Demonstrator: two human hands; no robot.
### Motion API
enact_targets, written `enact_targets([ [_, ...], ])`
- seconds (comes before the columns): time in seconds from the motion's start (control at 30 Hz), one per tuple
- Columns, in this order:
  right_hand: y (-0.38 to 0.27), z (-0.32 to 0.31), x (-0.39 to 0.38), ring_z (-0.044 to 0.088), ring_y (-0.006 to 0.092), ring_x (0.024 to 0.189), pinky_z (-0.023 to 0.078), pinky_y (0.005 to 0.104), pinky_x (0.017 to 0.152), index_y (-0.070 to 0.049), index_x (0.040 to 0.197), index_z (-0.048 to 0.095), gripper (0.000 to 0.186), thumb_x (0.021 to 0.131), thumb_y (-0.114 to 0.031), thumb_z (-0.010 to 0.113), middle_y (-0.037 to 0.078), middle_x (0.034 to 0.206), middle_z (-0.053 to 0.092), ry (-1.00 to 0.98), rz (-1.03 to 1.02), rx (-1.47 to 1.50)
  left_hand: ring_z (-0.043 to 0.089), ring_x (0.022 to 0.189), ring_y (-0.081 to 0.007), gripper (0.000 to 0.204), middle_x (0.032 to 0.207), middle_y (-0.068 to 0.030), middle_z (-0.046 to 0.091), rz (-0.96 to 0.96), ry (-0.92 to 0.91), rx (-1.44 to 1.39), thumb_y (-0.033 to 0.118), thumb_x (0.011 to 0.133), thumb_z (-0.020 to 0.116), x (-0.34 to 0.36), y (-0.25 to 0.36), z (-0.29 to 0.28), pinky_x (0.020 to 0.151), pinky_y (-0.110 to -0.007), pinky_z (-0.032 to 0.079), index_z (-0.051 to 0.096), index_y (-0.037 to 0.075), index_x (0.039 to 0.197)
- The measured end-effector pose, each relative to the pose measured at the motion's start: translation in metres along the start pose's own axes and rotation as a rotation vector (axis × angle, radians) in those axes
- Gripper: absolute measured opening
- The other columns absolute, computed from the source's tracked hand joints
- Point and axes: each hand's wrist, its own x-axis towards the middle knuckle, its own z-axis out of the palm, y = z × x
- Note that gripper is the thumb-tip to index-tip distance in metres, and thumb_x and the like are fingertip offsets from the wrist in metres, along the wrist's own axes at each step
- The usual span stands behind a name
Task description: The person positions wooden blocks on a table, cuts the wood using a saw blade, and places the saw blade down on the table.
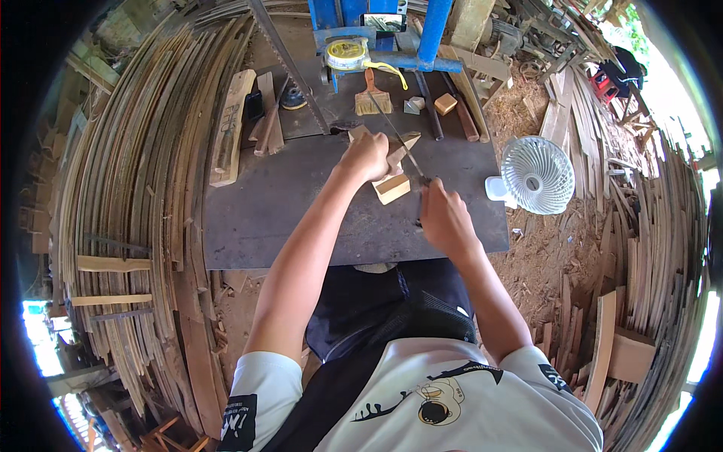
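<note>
My left hand (367, 156) is closed over a small piece of brown wood (404, 148). This piece lies at a slant across a pale wooden block (392, 188) on the dark metal table (286, 226). My right hand (446, 215) is wrapped around the handle of a long thin metal tool (393, 126), perhaps a file. Its narrow shaft runs away from me to the upper left, crossing beside or over the slanted wood; whether they touch I cannot tell. Beyond my hands lies a wide paintbrush (373, 101) with pale bristles.
A toothed saw blade (290, 68) rises at a slant through the table. A yellow tape measure (346, 53) rests on the blue machine frame (433, 34). Wooden offcuts (233, 128) lie left, a small wood block (445, 104) far right. A white fan (538, 175) stands by the right edge.
</note>
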Motion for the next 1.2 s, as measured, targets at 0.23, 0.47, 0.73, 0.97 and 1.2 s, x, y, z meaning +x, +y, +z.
enact_targets([
  [0.23,0.018,0.021,-0.009,0.06,0.0467,0.06,0.05,0.0526,0.05,0.001,0.088,0.044,0.022,0.096,-0.02,0.046,0.028,0.063,0.058,0.137,-0.169,0.03,0.065,0.096,-0.0387,0.061,0.097,-0.0293,0.065,0.036,-0.041,0.01,0.041,0.067,0.083,0.001,0.003,-0.005,0.086,-0.042,0.053,0.061,-0.008,0.097],
  [0.47,0.015,0.017,-0.007,0.06,0.0471,0.075,0.05,0.0536,0.065,0.002,0.092,0.044,0.018,0.095,-0.016,0.046,0.029,0.077,0.059,0.189,-0.164,0.172,0.065,0.097,-0.0372,0.064,0.097,-0.0281,0.065,0.02,0.016,0.036,0.044,0.067,0.081,0.002,-0.005,0.006,0.085,-0.041,0.053,0.061,-0.007,0.098],
  [0.73,0.012,0.014,-0.015,0.061,0.0466,0.076,0.051,0.0528,0.067,0.002,0.095,0.043,0.013,0.091,-0.009,0.047,0.028,0.081,0.06,0.114,-0.101,0.074,0.065,0.097,-0.0375,0.063,0.097,-0.0282,0.066,-0.017,-0.046,0.004,0.044,0.068,0.081,0.003,0.0,0.002,0.085,-0.041,0.053,0.061,-0.007,0.098],
  [0.97,-0.004,0.01,-0.006,0.065,0.0443,0.077,0.054,0.05,0.067,0.003,0.094,0.044,0.012,0.086,-0.005,0.047,0.028,0.081,0.064,-0.023,0.042,-0.082,0.066,0.095,-0.0372,0.059,0.094,-0.0284,0.066,0.025,0.005,0.046,0.043,0.068,0.081,0.004,-0.002,0.003,0.084,-0.041,0.054,0.064,-0.008,0.092],
  [1.2,-0.014,-0.001,0.006,0.065,0.0453,0.076,0.054,0.0507,0.067,0.003,0.093,0.046,0.013,0.087,-0.009,0.048,0.029,0.078,0.064,0.01,0.024,-0.054,0.059,0.107,-0.0386,0.07,0.105,-0.0277,0.063,0.044,0.003,0.061,0.051,0.065,0.081,0.011,-0.004,0.008,0.091,-0.042,0.049,0.062,-0.009,0.095],
])
